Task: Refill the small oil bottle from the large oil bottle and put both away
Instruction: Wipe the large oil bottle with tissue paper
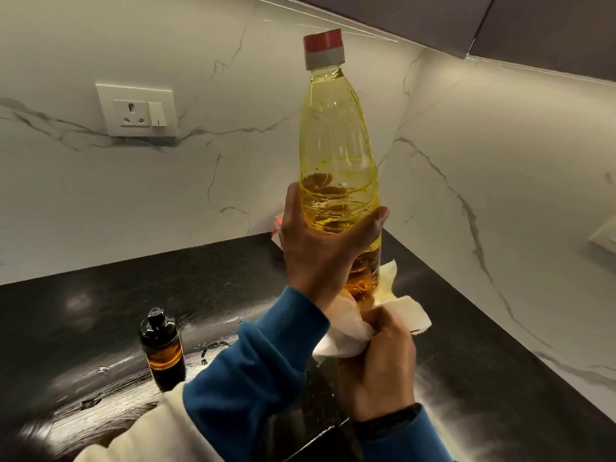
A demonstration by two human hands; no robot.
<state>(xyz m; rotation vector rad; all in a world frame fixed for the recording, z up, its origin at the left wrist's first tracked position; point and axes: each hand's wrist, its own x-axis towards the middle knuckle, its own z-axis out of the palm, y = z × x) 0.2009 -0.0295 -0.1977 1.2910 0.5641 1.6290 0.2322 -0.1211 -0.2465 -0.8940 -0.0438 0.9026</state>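
The large oil bottle (336, 141) is clear plastic with a red and grey cap and yellow oil in its lower part. It is held upright in the air above the counter. My left hand (320, 248) grips its lower body. My right hand (380, 358) holds a crumpled white paper towel (346, 331) pressed against the bottle's base. The small oil bottle (162, 348), dark with a black cap and amber oil inside, stands upright on the black countertop (133, 295) at the lower left.
A white socket and switch plate (136, 110) sits on the marble wall at the left. The walls meet in a corner behind the bottle. A red and white packet (277, 225) peeks out behind my left hand. Dark cabinets (500, 25) hang above.
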